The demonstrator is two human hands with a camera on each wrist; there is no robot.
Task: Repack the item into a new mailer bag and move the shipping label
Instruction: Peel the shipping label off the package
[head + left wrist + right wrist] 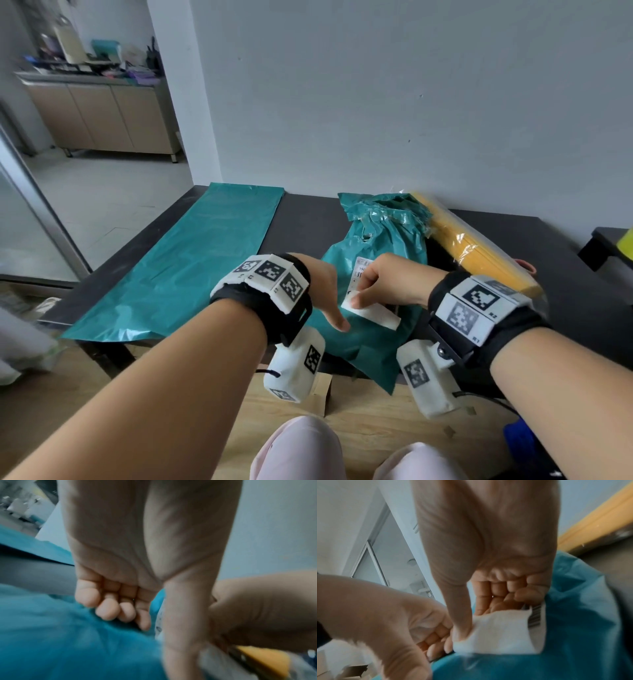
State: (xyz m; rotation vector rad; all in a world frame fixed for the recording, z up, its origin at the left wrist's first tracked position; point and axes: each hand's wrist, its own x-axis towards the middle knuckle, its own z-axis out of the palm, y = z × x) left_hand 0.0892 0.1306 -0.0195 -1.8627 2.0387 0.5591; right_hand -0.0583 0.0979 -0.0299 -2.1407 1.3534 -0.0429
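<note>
Shipping label (371, 313) sat on the old torn mailer (376, 240), near edge curled up, long axis running away from us. Right hand (387, 284) pinched that corner; left hand (325, 294) lay relaxed, fingers bracing the film. We judged a slow, low peel best, film held taut. New mailer (191, 267) lay flat left on the surface (301, 219).

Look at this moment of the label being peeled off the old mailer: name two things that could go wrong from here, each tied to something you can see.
1. The right hand pinches only one lifted corner of the shipping label, whose far end still sticks to the torn teal mailer; its edge already looks ragged near the barcode, so it may tear.
2. The left hand presses the crinkled mailer with a thumb only; the film could lift or stretch with the label.
</note>
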